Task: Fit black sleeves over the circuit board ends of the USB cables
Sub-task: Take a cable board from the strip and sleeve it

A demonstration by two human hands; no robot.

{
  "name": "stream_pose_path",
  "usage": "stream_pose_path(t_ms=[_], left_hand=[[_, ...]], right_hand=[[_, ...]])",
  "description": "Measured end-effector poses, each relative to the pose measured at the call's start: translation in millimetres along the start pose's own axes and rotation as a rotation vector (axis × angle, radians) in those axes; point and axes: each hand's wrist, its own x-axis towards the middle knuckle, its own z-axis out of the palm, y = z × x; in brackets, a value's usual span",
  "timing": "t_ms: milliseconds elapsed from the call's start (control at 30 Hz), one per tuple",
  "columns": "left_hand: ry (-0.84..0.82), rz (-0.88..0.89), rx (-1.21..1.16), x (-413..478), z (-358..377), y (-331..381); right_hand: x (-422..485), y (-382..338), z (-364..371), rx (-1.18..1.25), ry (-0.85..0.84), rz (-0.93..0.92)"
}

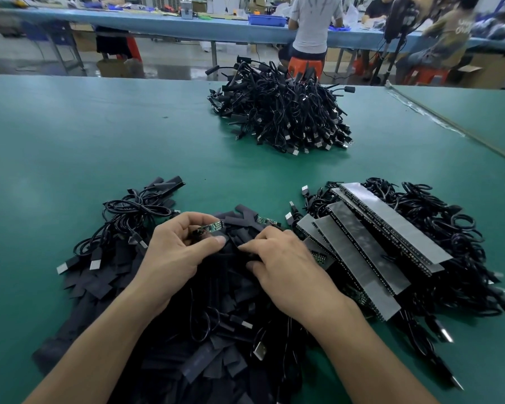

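Note:
My left hand pinches a small green circuit board at the end of a black USB cable, just above a heap of flat black sleeves in front of me. My right hand lies on the heap beside it, its fingertips pinching at a black sleeve. A second bare circuit board lies on the heap just beyond my right hand. A few coiled USB cables lie to the left of the heap.
Rows of cables taped under grey strips lie at the right on the green table. A big pile of black cables sits at the far middle. People sit at a blue bench behind.

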Motion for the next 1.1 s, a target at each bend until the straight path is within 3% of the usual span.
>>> stream_pose_path(t_ms=[433,700,867,1100], left_hand=[[-0.015,-0.006,0.030,0,-1,-1],[-0.059,-0.009,-0.019,-4,-1,3],[-0.139,0.057,-0.048,-6,0,6],[-0.198,0.048,-0.075,-7,-1,6]], right_hand=[[-8,-7,-11,0.001,0.081,0.049],[-4,-10,-12,0.145,0.356,-0.055],[-2,-12,-6,0.441,0.336,-0.149],[0,-10,-4,0.536,0.278,-0.128]])
